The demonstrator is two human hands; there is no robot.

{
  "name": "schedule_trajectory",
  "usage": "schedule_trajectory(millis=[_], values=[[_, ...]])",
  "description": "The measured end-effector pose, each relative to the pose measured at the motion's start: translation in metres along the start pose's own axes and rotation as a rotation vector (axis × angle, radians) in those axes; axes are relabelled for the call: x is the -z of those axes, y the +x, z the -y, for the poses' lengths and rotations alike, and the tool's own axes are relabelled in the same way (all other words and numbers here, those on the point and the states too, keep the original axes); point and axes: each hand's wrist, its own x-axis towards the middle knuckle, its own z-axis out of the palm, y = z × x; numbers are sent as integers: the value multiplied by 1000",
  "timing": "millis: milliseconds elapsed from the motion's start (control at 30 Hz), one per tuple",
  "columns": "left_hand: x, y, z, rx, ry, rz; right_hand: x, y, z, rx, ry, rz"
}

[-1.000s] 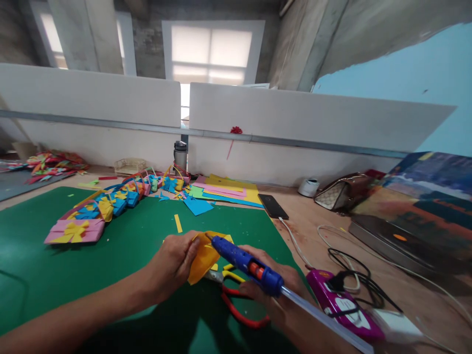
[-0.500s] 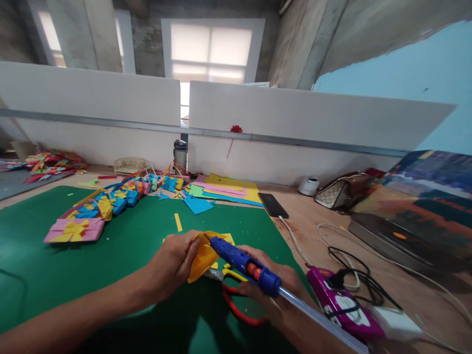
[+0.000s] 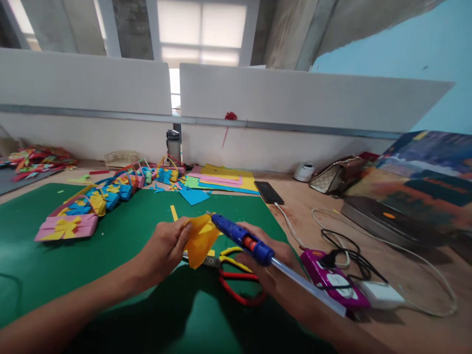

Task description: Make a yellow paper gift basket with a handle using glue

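Note:
My left hand point(image 3: 167, 248) pinches a folded piece of yellow paper point(image 3: 200, 242) above the green mat point(image 3: 129, 305). In my right hand point(image 3: 275, 250) is a blue hot glue gun point(image 3: 239, 236), its tip at the upper right edge of the paper. A clear glue stick point(image 3: 306, 284) runs out of its back end. Whether the tip touches the paper I cannot tell. Below both hands lie scissors point(image 3: 241, 291) with red and yellow handles, partly covered by my right hand and the paper. A yellow paper strip point(image 3: 174, 213) rests just beyond.
Small paper baskets with bows point(image 3: 66, 227) line the mat's left side. Coloured sheets point(image 3: 228, 179), a bottle point(image 3: 173, 146) and a phone point(image 3: 269, 192) lie farther back. At right are a purple power strip point(image 3: 334, 280), cables, a white adapter point(image 3: 381, 294) and a handbag point(image 3: 335, 176).
The yellow paper has turned and hangs lower from my left fingers. The glue gun tip has gone from over the paper to its upper edge. My view has tilted down slightly.

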Motion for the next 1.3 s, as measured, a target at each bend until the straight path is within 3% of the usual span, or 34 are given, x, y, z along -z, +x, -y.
schedule_trajectory(millis=[167, 233, 300, 400, 533, 800, 1100, 1300], values=[[15, 13, 7, 85, 38, -44, 2, 13, -20, 136, -293, -224], [24, 25, 15, 123, 91, -62, 4, 20, -30, 60, -531, -250], [33, 42, 25, 99, 211, -19, 4, 28, -39, -79, -767, -216], [44, 71, 39, 36, 645, 65, 2, 39, -50, -247, -1033, -114], [40, 99, 57, 10, 806, 80, -6, 50, -66, -305, -1215, -31], [-11, 93, 95, -65, 895, 180, -26, 53, -89, -344, -1284, 109], [0, 88, 121, 117, 891, 245, -25, 48, -100, -227, -1291, 228], [3, 72, 110, 79, 797, 343, -17, 44, -64, -49, -1274, 329]])
